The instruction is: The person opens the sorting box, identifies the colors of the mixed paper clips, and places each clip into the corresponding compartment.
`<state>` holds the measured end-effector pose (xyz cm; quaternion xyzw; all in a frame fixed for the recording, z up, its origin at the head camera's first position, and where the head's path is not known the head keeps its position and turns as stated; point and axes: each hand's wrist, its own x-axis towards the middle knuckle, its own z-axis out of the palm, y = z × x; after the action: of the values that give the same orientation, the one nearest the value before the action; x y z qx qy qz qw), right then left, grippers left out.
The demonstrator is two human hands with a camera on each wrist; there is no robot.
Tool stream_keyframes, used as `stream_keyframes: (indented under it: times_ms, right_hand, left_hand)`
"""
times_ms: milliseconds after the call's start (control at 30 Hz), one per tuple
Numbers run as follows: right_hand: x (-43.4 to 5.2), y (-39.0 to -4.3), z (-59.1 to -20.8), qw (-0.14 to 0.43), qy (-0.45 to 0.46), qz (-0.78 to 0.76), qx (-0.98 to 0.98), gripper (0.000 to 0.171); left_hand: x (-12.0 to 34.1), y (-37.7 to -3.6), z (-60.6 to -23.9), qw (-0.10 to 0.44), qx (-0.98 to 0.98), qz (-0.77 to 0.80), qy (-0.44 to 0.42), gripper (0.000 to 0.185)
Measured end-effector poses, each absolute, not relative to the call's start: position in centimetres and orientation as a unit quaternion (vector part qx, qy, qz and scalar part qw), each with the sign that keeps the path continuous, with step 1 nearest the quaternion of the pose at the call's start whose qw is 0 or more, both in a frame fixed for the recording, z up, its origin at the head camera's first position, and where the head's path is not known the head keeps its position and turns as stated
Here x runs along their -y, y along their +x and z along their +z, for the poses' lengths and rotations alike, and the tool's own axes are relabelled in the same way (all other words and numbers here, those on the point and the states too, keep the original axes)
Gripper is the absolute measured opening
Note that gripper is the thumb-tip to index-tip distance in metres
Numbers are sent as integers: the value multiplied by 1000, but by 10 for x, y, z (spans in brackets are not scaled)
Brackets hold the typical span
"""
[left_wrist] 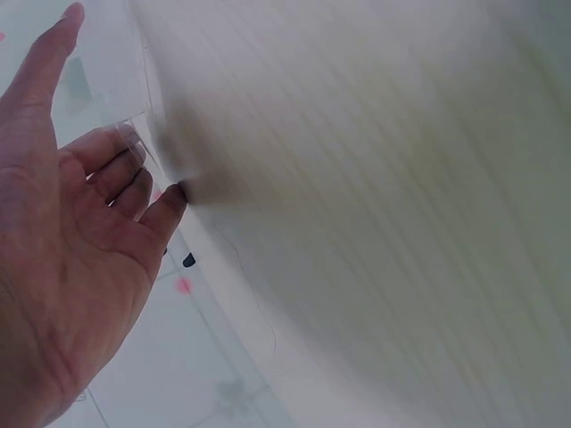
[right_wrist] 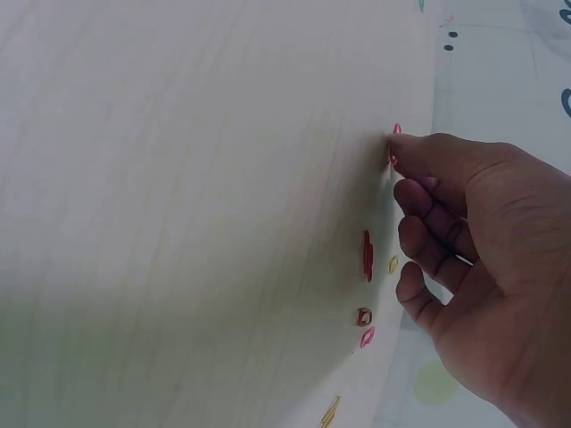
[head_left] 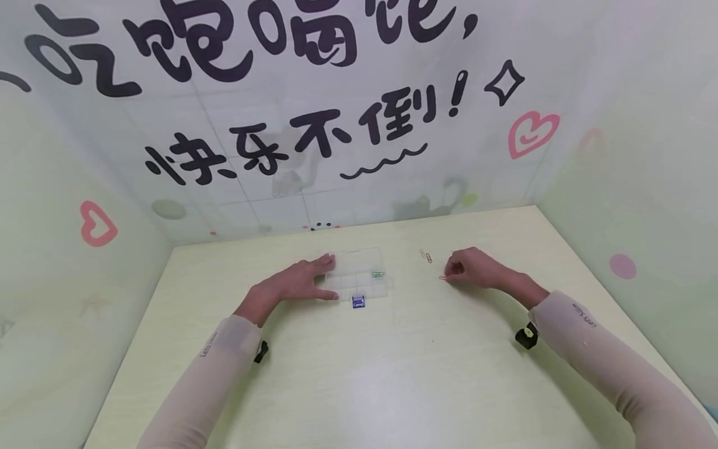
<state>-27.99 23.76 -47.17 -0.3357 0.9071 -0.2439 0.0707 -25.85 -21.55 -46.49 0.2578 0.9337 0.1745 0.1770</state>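
- Head view: you are resting your left hand (head_left: 300, 284), fingers straight and spread, against the left edge of the clear compartment box (head_left: 359, 277) at frame centre. One green paper clip (head_left: 378, 273) is already lying in a right-hand compartment; a blue item (head_left: 358, 301) is sitting at the box's near edge. Your right hand (head_left: 470, 267), right of centre, is pinching a red paper clip (head_left: 443, 277) at the table (head_left: 392, 374) surface. Two loose clips (head_left: 426, 255) are waiting between box and hand.
- Left wrist view: your fingers (left_wrist: 107, 152) are lying extended on the box (left_wrist: 98, 71), upper left.
- Right wrist view: thumb and forefinger are closing on the red clip (right_wrist: 393, 147); several more clips (right_wrist: 367, 254) are lying lower centre. Judged from this, sorting is at an early stage.
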Motion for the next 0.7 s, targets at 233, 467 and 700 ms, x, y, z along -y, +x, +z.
stream_keyframes:
  times_ms: [233, 467, 700]
  right_hand:
    - [-236, -277, -469, 75, -341, -249, -903, 6]
    - [-235, -277, -474, 82, -341, -255, -901, 9]
    - [-232, -277, -471, 79, -329, -260, -904, 10]
  left_hand:
    - [216, -258, -464, 180, -933, 176, 256, 104]
    - [217, -255, -464, 185, -933, 179, 253, 103]
    - [216, -255, -463, 182, -934, 181, 249, 104]
